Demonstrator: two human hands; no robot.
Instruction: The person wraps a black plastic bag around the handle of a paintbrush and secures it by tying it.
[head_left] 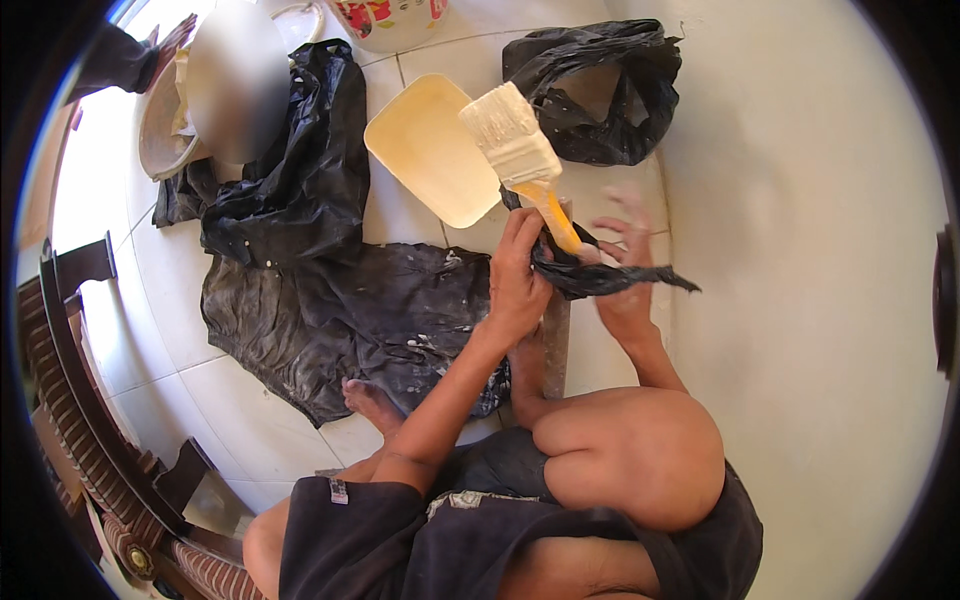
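Observation:
My left hand [517,275] grips the yellow handle of a wide paintbrush [515,140], whose white-coated bristles point up and to the left. A strip of black plastic [610,280] is bunched around the handle's lower end and trails off to the right. My right hand [625,270] is blurred and its fingers are spread, with the strip running across it and held there. Both hands are above my bent knees as I sit on the white tiled floor [240,400].
A cream plastic tray [430,150] lies just behind the brush. Black plastic bags [600,90] and sheets [300,180] and a paint-stained dark cloth [370,310] cover the floor. A white wall [800,250] stands at right, wooden furniture [90,400] at left, and another person beside a basin [160,130] at top left.

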